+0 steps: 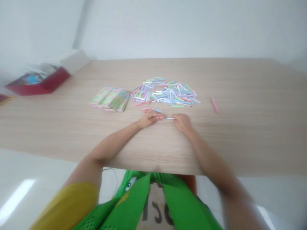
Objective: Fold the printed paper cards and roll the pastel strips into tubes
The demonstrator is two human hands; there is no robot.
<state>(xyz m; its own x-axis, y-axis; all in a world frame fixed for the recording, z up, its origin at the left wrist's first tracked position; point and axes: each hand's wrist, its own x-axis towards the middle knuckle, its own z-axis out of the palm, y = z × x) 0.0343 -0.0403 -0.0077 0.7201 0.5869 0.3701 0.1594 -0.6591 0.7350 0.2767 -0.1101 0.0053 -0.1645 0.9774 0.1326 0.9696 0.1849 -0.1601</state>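
Left hand (148, 119) and right hand (182, 124) resting close together on pale wood-grain table (153, 143), fingertips of both pinching thin pink-and-white paper strip (165, 118) between them. Heap of pastel paper strips (165, 92) just ahead. Stack of green printed paper (110, 99) beside heap. Lone pink paper strip (215, 105) well right.

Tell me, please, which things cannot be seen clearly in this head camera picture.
All in the head view:
The fingers of the left hand hide part of the pink strip.
The fingers of the right hand hide one end of the white strip.
In the pile of pastel strips, upper strips hide lower ones; too small to count.
The red box: contents too blurred to name.
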